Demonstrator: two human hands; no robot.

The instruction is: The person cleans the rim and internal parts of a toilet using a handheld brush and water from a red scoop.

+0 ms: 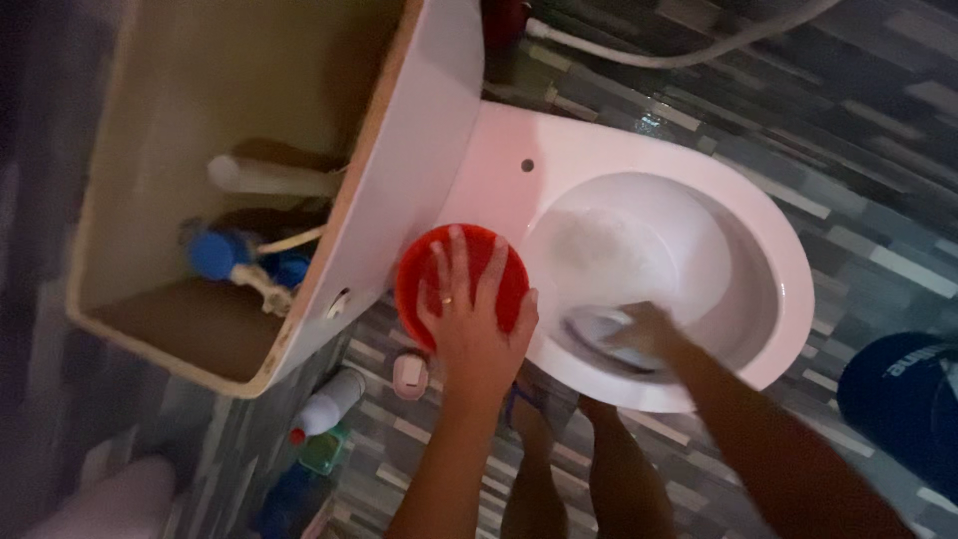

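My left hand (469,314) lies flat, fingers spread, on a red round bowl (419,265) that rests on the rear rim of a white toilet (599,140). There is a ring on one finger. My right hand (649,329) reaches down inside the toilet bowl (639,250), blurred, pressed against the inner wall near the water; whether it holds a cloth or sponge cannot be made out.
The toilet's tank (239,190) stands with its lid off, showing a blue float valve (215,255) and white tube. Bottles (324,404) stand on the tiled floor below the tank. A dark blue bucket (903,399) sits at right. A white hose (679,50) runs along the top.
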